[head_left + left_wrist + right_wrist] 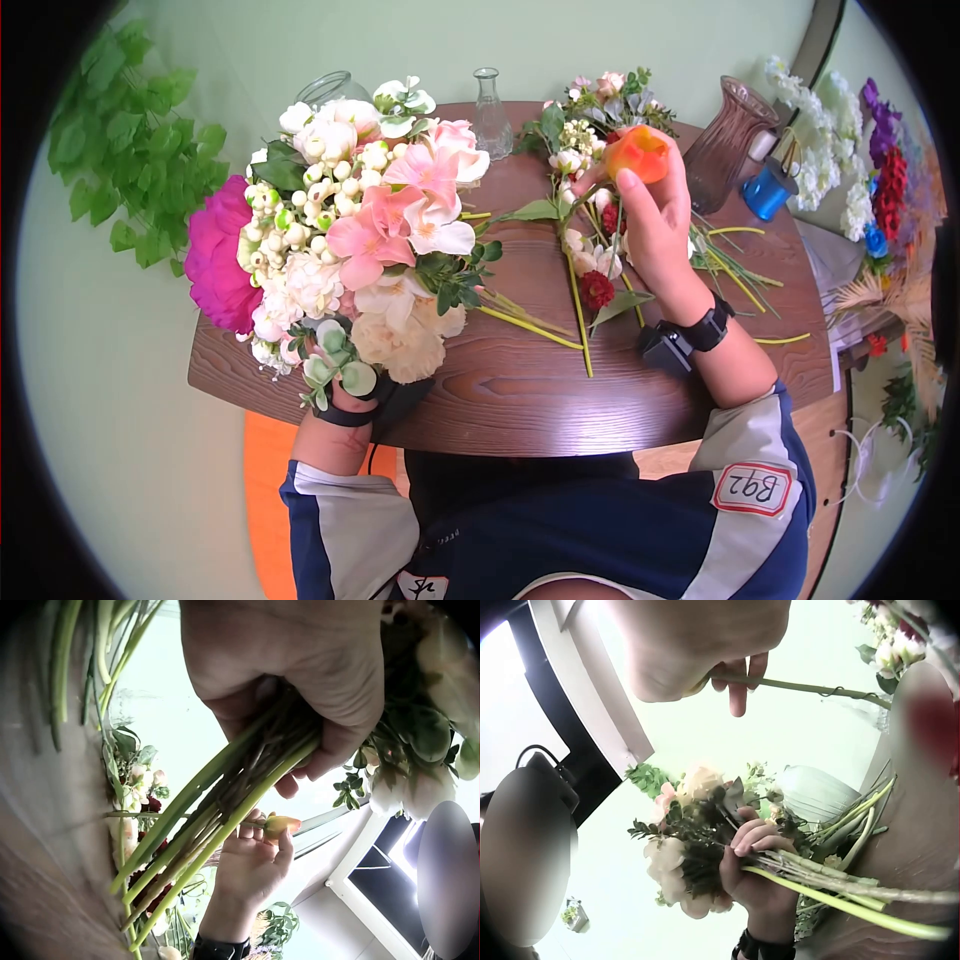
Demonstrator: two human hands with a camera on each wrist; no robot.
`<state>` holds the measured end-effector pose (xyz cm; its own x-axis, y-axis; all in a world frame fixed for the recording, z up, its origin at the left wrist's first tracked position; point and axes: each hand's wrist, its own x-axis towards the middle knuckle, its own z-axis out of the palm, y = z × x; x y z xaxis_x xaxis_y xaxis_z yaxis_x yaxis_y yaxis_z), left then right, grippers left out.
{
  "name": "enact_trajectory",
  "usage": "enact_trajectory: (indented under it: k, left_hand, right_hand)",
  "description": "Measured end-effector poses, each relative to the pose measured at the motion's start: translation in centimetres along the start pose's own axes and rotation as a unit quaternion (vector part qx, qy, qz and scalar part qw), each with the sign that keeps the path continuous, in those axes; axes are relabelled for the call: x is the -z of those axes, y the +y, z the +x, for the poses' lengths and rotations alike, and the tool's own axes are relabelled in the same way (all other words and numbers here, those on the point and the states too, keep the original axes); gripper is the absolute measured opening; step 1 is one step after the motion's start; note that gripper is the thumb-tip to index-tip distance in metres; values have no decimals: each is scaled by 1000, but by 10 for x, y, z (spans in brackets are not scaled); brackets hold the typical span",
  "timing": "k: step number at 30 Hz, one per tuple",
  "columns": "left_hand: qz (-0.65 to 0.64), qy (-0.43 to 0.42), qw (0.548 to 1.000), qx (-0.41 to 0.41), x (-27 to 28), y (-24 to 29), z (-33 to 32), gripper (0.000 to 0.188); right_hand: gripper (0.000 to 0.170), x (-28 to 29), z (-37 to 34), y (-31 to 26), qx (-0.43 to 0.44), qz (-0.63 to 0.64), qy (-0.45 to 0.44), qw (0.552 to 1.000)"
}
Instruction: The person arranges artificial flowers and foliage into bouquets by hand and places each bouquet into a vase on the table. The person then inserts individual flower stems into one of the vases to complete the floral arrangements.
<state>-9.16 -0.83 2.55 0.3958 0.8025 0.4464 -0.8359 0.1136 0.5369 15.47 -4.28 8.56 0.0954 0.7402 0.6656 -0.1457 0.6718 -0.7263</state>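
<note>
The left hand point(292, 667) grips a bundle of green and brown stems point(225, 802); in the head view the large bouquet point(350, 215) of pink, cream and magenta flowers above it mostly hides that hand. An orange flower point(640, 155) is held by the right hand point(660, 215), thumb and fingers at its bloom. Its green stem point(802, 686) runs out past the fingers in the right wrist view. Apart from the right hand, the left hand point(761, 877) shows its fingers curled round the stems.
Red and white flowers point(597, 290) with long stems lie on the wooden table point(500, 400). At its back stand a small clear vase point(488, 120) and a purple glass vase point(725, 150), with a blue spool point(768, 192) beside it. Green leaves point(130, 140) hang at left.
</note>
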Motion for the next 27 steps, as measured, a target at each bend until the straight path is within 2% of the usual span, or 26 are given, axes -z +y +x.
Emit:
enact_trajectory:
  k: [3,4,5,7,8,13,15,16,21,24,25,27]
  left_hand:
    - [5,3,1000,-5,2,4,-4,18]
    - [7,3,1000,-6,2,5,-7,18]
    - [10,4,1000,-8,0,2,-5,18]
    - [17,3,1000,-10,-2,3,-4,18]
    - [21,1,1000,-11,-2,3,0,18]
    - [35,2,999,-22,-6,2,10,18]
    - [39,4,999,-26,-5,9,-15,18]
    - [42,5,999,-27,0,14,-1,18]
    - [54,7,998,-35,-5,11,-11,18]
    - [61,6,997,-41,-6,11,0,18]
    - [63,6,997,-42,-6,12,-5,18]
    - [68,6,997,-43,-11,8,-16,18]
  right_hand:
    - [28,10,6,11,-33,-42,-38,998]
    - [20,13,5,22,-79,-62,-33,994]
    - [20,21,3,35,-79,-61,-34,994]
    - [16,36,1,58,-171,-216,-144,950]
    - [18,36,-4,66,-142,-211,-113,960]
    - [23,6,-6,28,-157,-154,-83,972]
    - [23,-6,-9,6,-123,-227,-115,959]
    - [23,-12,-13,3,-86,-208,-123,967]
    - [24,-27,-32,-2,-53,-190,-142,970]
    - [24,-33,-34,-3,-101,-76,-135,983]
    - [24,-34,-33,-2,-101,-76,-136,983]
    - [23,-39,-31,2,-128,17,-64,990]
